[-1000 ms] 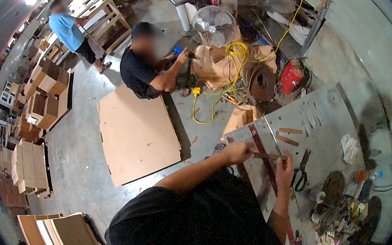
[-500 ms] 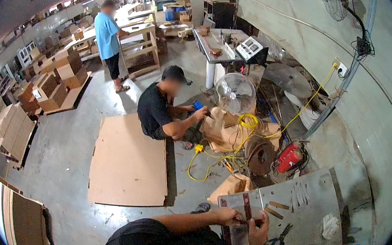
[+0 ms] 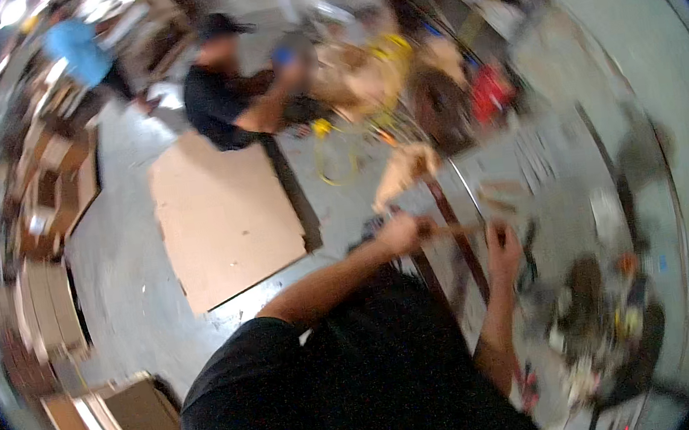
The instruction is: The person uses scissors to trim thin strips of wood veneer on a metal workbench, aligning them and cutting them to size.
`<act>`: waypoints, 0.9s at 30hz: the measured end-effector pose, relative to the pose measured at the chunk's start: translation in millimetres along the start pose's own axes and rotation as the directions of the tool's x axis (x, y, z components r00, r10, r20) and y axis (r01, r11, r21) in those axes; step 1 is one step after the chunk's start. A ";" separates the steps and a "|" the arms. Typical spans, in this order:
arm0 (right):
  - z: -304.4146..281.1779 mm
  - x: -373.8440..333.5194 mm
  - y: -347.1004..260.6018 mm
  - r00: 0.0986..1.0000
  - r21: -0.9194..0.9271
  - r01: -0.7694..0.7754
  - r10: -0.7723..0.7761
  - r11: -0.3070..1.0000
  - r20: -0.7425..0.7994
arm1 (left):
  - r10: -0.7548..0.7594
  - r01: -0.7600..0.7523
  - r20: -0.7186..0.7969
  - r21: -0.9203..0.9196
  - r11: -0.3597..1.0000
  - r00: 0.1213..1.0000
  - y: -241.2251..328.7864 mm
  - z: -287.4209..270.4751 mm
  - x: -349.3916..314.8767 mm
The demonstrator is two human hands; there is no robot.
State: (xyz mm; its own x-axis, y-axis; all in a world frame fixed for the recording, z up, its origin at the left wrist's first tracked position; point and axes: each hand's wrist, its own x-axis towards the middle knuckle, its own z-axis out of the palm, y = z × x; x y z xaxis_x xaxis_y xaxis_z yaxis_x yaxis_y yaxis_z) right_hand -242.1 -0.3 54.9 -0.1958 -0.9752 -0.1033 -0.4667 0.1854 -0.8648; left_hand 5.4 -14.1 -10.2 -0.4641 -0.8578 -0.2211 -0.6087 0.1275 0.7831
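Over the grey worktable (image 3: 565, 226), my left hand (image 3: 404, 233) is closed on one end of a thin brown strip (image 3: 452, 230). The strip runs across to my right hand (image 3: 502, 249), whose curled fingers grip its other end. Motion blur hides the strip's material. Beneath it, a long dark red strip (image 3: 473, 270) lies along the table, beside a bright straight edge (image 3: 468, 185). Short brown strips (image 3: 501, 191) lie just beyond my right hand. A pair of scissors (image 3: 529, 272), dark and smeared, rests to its right.
Pale narrow strips (image 3: 535, 159) and a crumpled white piece (image 3: 608, 213) lie on the table's right part. Beyond are brown paper (image 3: 408, 171), a yellow cable (image 3: 335, 173) and a red cylinder (image 3: 491, 92). A co-worker in black (image 3: 214, 102) crouches by a cardboard sheet (image 3: 229, 220).
The view has swung down and turned, blurring the scene. My hands have drawn apart, with the brown strip now spanning the space between them.
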 end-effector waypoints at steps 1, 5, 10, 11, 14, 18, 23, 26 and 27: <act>1.3 7.2 21.3 0.996 0.079 0.057 -0.052 0.995 -0.066 | 0.096 -0.110 -0.117 -0.125 0.986 0.988 -19.4 7.4 2.6; -25.4 0.4 40.5 0.982 0.130 -0.129 0.145 0.983 -0.119 | 0.181 -0.182 -0.164 0.009 0.983 0.970 29.7 -20.5 13.3; -31.7 -1.3 81.1 0.958 0.086 -0.096 0.116 0.992 -0.261 | 0.287 -0.281 -0.188 0.061 0.958 0.939 44.2 -3.8 35.8; -27.7 4.9 79.7 0.953 0.097 -0.118 0.140 0.988 -0.269 | 0.278 -0.265 -0.167 0.097 0.959 0.946 39.8 -7.9 45.6; -30.0 16.8 81.0 0.955 0.077 -0.153 0.167 0.985 -0.247 | 0.300 -0.249 -0.228 0.229 0.941 0.926 38.6 -8.2 65.2; -37.7 15.0 92.8 0.949 -0.242 -0.138 0.058 0.960 -0.309 | 0.088 -0.063 -0.115 0.206 0.976 0.989 21.0 -6.6 88.6; -45.2 -14.4 126.7 0.951 -0.265 -0.134 0.048 0.955 -0.307 | -0.042 0.055 -0.048 0.324 0.944 0.998 24.6 1.6 96.1; -47.8 -28.1 113.9 0.950 -0.244 -0.222 0.153 0.944 -0.273 | 0.211 -0.153 -0.207 0.262 0.953 0.955 14.1 8.4 97.1; -45.4 -29.3 118.7 0.948 -0.160 -0.224 0.177 0.961 -0.264 | 0.220 -0.173 -0.193 0.234 0.957 0.956 15.1 3.6 94.9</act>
State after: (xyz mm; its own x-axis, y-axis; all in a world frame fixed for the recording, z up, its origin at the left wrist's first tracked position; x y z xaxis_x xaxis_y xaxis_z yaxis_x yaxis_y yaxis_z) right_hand -331.0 55.8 -22.4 -0.4957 -0.8599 -0.1218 -0.5430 0.4163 -0.7293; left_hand -50.1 -91.7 -21.5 -0.4532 -0.8884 0.0731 -0.6530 0.3867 0.6512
